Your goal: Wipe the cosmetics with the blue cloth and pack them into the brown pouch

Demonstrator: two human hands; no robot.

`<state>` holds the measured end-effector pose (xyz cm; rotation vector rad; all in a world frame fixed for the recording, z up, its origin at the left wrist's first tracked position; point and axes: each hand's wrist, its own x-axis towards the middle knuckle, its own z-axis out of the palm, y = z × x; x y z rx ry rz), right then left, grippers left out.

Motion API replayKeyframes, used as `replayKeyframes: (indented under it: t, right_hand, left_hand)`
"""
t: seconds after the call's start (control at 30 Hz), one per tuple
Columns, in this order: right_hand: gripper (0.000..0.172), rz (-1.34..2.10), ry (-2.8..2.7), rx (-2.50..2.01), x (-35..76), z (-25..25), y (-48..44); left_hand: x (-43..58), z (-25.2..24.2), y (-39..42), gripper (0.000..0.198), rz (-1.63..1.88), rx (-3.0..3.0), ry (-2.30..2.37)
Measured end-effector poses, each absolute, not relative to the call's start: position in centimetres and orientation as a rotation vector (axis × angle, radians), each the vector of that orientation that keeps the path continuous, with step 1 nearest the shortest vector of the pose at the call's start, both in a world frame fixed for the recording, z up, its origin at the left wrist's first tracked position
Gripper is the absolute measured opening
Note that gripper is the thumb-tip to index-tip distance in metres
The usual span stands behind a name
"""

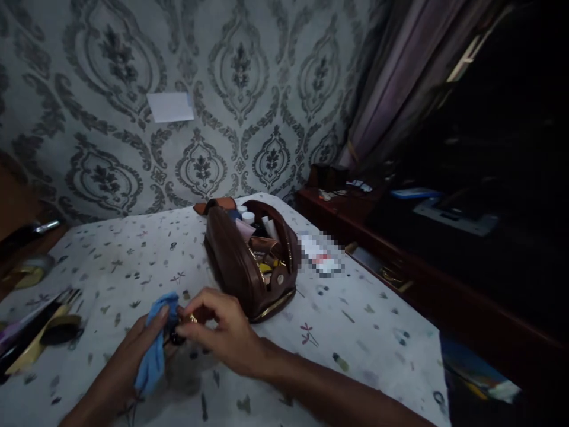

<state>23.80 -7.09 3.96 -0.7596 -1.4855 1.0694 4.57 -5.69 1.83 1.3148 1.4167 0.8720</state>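
My left hand [142, 341] is closed around a blue cloth [152, 362], which hangs down below the fingers. Close beside it, my right hand [226, 329] pinches a small shiny gold-coloured item [192, 318] between thumb and fingers; its kind is unclear. A small dark glossy thing [176, 338] shows between the two hands, partly hidden by the fingers. Just beyond my right hand stands an open brown zip bag [231, 267]. Inside it are white-capped containers [248, 218], a pink tube [244, 229] and several small items.
A patterned white cloth [355, 332] covers the table. Brushes or pencils and a dark round object [61, 329] lie at the left edge. Right of the bag is a blurred-out white packet [320, 255]. Beyond stands a dark red cabinet [377, 231] with an open drawer.
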Motion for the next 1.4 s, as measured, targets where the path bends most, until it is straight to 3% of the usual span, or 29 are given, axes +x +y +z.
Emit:
replayKeyframes:
  t: [0.1, 0.23, 0.37, 0.47, 0.63, 0.73, 0.87, 1.4]
  right_hand:
    - [0.020, 0.944, -1.640, -0.651, 26.3, 5.0, -8.5]
    - [0.008, 0.777, -1.716, -0.626, 30.1, 6.8, -10.5]
    - [0.010, 0.607, -1.718, -0.710, 33.8, 8.4, -12.4]
    - [0.014, 0.484, -1.659, -0.766, 36.4, 9.1, -13.1]
    - [0.026, 0.281, -1.544, -0.841, 39.9, 9.6, -13.1]
    - [0.022, 0.195, -1.465, -0.907, 41.3, 9.8, -12.8]
    - [0.017, 0.167, -1.422, -0.956, 42.4, 9.9, -12.2]
    - [0.023, 0.135, -1.611, -0.953, 43.4, 9.8, -9.3]
  left_hand:
    - [5.8, 2.7, -6.4, 0.056, 0.859, 1.370, 1.414]
    - [8.4, 5.7, -7.0, 0.037, 0.833, 1.843, 1.187]
    - [11.5, 8.9, -5.6, 0.023, 0.846, 2.384, 0.886]
    - [14.3, 11.3, -3.2, 0.029, 0.976, 2.681, 0.818]
    - [18.7, 13.9, 1.4, 0.045, 0.582, 3.029, 0.757]
    - [19.8, 14.4, 3.0, 0.044, 0.330, 3.044, 0.699]
    - [19.5, 15.2, 3.0, 0.035, 0.245, 2.980, 0.669]
    - [16.2, 14.1, 2.2, 0.035, 0.395, 2.954, 0.681]
